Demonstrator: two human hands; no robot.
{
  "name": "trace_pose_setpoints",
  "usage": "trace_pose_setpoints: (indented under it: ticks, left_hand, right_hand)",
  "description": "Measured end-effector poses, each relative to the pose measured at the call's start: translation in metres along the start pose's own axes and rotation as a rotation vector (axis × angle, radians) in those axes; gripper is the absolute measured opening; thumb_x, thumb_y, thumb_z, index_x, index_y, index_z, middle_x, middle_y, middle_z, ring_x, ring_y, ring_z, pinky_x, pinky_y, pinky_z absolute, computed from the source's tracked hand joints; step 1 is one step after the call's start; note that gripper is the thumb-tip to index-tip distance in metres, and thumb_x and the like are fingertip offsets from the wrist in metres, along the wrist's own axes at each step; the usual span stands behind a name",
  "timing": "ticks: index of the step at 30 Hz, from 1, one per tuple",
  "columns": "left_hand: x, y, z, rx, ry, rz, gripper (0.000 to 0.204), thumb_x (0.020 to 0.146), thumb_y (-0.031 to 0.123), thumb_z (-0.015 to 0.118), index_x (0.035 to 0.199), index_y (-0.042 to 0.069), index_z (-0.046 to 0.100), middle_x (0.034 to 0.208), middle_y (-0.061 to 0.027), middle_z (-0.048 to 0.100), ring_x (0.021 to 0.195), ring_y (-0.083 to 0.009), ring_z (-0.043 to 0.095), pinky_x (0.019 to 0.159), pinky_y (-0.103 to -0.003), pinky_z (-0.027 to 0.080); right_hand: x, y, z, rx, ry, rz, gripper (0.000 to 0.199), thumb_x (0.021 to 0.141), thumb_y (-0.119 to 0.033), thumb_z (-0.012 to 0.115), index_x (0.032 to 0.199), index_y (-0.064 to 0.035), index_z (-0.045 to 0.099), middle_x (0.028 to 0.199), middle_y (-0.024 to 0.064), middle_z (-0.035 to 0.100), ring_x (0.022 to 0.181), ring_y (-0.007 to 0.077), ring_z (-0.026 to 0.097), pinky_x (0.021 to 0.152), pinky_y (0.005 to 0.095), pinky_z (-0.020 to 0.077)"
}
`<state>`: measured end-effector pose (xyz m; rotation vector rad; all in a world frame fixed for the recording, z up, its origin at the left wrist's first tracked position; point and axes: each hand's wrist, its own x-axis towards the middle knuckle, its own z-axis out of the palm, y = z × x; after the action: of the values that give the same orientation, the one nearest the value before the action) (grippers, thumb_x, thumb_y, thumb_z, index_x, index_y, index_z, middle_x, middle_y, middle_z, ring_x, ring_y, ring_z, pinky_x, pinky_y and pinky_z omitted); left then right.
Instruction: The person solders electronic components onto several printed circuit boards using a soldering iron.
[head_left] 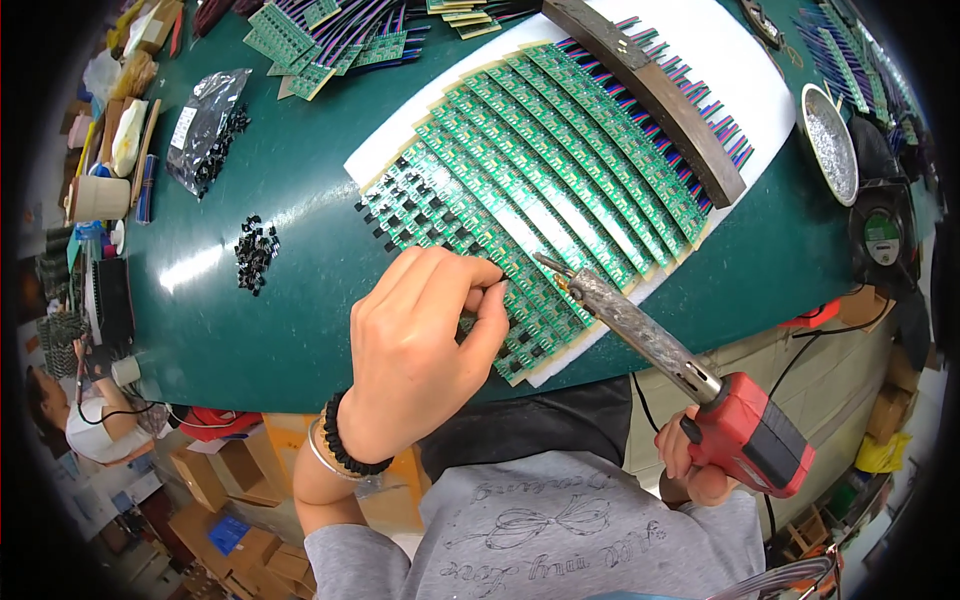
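My left hand (415, 345) reaches over the nearest green circuit boards (590, 140), thumb and forefinger pinched together just above them. Whatever is between those fingertips is too small or hidden to make out. Small black components (410, 200) stand in rows on the boards at the left end and around my fingers. My right hand (685, 465) is wrapped round the handle of a red and black soldering gun (750, 430). Its long metal barrel points up and left, and the tip lies over the boards, right of my left hand; contact with them cannot be told.
A dark bar (650, 95) lies across the boards' coloured wires on a white foam sheet (765, 60). Loose black components (257, 255) and a plastic bag (207, 130) of them lie left. A round dish (828, 145) and a fan (882, 238) stand right. Another person (105, 425) sits far left.
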<state>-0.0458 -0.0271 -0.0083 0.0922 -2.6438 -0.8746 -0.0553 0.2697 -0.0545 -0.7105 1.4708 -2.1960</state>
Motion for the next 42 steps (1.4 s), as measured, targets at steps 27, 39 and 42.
trace_pose_setpoints:
  ticks: [27, 39, 42]
  left_hand:
    - [-0.009, -0.007, 0.006, -0.011, 0.079, 0.053, 0.012, 0.075, 0.000, 0.070, 0.080, 0.004, 0.060, 0.073, -0.0073, 0.055, 0.067, -0.0250, 0.057, 0.057, -0.036, 0.047]
    - [-0.067, -0.079, -0.064, 0.510, 0.407, -0.353, 0.014, 0.081, 0.005, 0.071, 0.094, 0.005, 0.066, 0.089, -0.0097, 0.063, 0.083, -0.0284, 0.061, 0.071, -0.039, 0.049]
    - [-0.080, -0.102, -0.078, 0.585, 0.394, -0.407, 0.012, 0.082, 0.005, 0.072, 0.093, 0.005, 0.066, 0.088, -0.0077, 0.063, 0.082, -0.0263, 0.061, 0.069, -0.038, 0.050]
  right_hand:
    - [0.003, -0.003, 0.020, -0.128, 0.105, 0.102, 0.083, 0.091, -0.065, 0.054, 0.135, 0.0048, 0.039, 0.052, -0.0041, 0.044, 0.041, 0.0101, 0.045, 0.043, 0.0262, 0.0403]
    - [0.000, 0.005, 0.021, -0.066, 0.289, 0.006, 0.075, 0.096, -0.057, 0.053, 0.130, 0.0092, 0.039, 0.051, -0.0022, 0.042, 0.037, 0.0083, 0.039, 0.038, 0.0238, 0.0357]
    - [0.010, -0.001, 0.029, -0.092, 0.185, 0.037, 0.075, 0.096, -0.056, 0.055, 0.129, 0.0092, 0.040, 0.050, -0.0023, 0.042, 0.037, 0.0083, 0.040, 0.038, 0.0236, 0.0360]
